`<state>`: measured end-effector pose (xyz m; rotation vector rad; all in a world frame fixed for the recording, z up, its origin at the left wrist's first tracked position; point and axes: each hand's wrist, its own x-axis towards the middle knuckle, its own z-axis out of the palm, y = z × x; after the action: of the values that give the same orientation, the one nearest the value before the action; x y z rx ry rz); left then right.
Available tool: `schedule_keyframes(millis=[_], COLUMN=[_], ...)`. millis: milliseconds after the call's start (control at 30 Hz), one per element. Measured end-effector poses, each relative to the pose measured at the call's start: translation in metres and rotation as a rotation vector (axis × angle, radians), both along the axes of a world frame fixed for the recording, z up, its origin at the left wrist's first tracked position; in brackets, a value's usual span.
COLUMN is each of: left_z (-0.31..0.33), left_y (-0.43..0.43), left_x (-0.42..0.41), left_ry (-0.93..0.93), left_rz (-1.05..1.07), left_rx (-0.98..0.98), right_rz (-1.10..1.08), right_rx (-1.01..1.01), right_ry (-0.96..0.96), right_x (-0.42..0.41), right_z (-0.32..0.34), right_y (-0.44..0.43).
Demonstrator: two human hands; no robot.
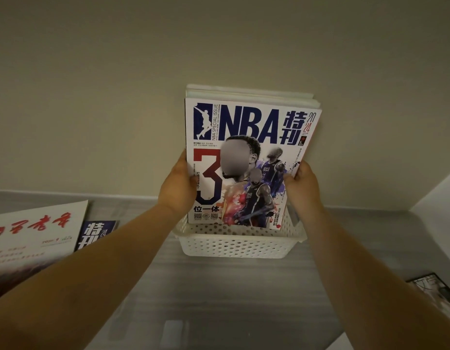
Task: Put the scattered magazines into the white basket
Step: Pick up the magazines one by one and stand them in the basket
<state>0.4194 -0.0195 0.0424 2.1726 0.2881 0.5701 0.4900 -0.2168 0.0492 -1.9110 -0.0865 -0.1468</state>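
An NBA magazine (246, 127) with a white cover stands upright, its lower edge inside the white perforated basket (234, 245) against the wall. Other magazines (256, 93) stand behind it in the basket. My left hand (179, 188) grips the cover's left edge and my right hand (301, 185) grips its right edge. On the table at the left lie a white magazine with red lettering (34, 236) and, partly under it, a dark blue magazine (97, 233).
The grey table (231, 299) runs to a beige wall behind the basket. A dark printed item (436, 291) lies at the table's right edge. A white surface (436, 193) stands at the far right.
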Motion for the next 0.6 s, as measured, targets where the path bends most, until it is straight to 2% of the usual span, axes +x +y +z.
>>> schedule_keyframes(millis=[167,400,600], left_z=[-0.003,-0.001,-0.004], left_y=[0.002,0.009,0.024], left_x=[0.001,-0.007,-0.055], left_ry=[0.008,0.099,0.189], left_rz=[0.032,-0.018,0.066], left_rx=[-0.035,-0.022,-0.024], right_rz=[-0.008,0.010,-0.081], right_rx=[-0.077,-0.117,-0.126], right_ry=[-0.037,0.016,0.100], right_x=[0.002,-0.002,-0.033], right_z=[0.001,0.005,0.001], right_y=[0.002,0.003,-0.011])
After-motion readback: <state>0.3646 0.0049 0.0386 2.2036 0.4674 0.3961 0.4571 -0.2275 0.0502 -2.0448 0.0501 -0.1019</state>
